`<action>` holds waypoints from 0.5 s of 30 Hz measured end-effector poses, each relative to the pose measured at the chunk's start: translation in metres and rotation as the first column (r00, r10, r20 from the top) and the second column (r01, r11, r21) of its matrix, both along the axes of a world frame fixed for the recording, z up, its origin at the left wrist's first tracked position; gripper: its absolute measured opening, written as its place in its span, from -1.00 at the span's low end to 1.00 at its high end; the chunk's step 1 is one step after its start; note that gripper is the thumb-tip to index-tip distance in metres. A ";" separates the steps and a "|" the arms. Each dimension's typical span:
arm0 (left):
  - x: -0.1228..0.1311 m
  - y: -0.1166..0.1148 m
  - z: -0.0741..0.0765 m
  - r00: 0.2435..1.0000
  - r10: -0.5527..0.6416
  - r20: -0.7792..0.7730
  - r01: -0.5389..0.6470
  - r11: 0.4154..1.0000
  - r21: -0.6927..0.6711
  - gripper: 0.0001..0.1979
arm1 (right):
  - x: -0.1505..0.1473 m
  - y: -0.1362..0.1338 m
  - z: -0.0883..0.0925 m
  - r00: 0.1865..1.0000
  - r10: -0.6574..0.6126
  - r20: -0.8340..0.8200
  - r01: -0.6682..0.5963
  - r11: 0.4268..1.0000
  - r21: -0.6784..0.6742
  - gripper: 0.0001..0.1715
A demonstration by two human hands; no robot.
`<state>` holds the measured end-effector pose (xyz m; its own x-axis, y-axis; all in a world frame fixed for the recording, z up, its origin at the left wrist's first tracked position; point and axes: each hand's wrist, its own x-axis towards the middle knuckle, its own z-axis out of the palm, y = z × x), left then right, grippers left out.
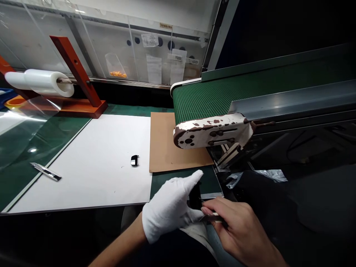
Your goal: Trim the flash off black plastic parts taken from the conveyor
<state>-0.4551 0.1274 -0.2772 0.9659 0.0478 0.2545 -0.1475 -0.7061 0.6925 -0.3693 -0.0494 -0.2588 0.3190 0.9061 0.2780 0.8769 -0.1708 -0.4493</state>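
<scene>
My left hand wears a white glove and is closed around a small black part, with thumb and forefinger at its top. My right hand, bare, pinches a thin metal tool whose tip meets the black part. Both hands hover near the table's front edge, just below the end of the green conveyor belt. Another small black part lies on the white sheet.
A brown cardboard sheet lies under the conveyor's worn white end plate. A utility knife rests at the left. A roll of clear film sits on an orange stand. Crumpled silver foil lies at the right.
</scene>
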 end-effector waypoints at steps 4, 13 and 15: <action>0.007 -0.003 0.003 0.994 0.072 -0.087 -0.075 0.997 -0.032 -0.29 | 0.000 -0.001 -0.001 1.000 -0.006 0.024 0.006 1.000 -0.013 -0.77; -0.003 0.006 -0.002 0.975 0.204 -0.088 -0.222 0.903 -0.368 -0.52 | 0.007 -0.007 -0.006 0.991 -0.120 -0.062 0.125 0.988 0.093 -0.75; -0.005 0.008 -0.004 0.966 0.212 -0.148 -0.257 0.843 -0.472 -0.53 | 0.008 -0.007 -0.009 0.977 -0.160 -0.139 0.171 0.982 0.074 -0.79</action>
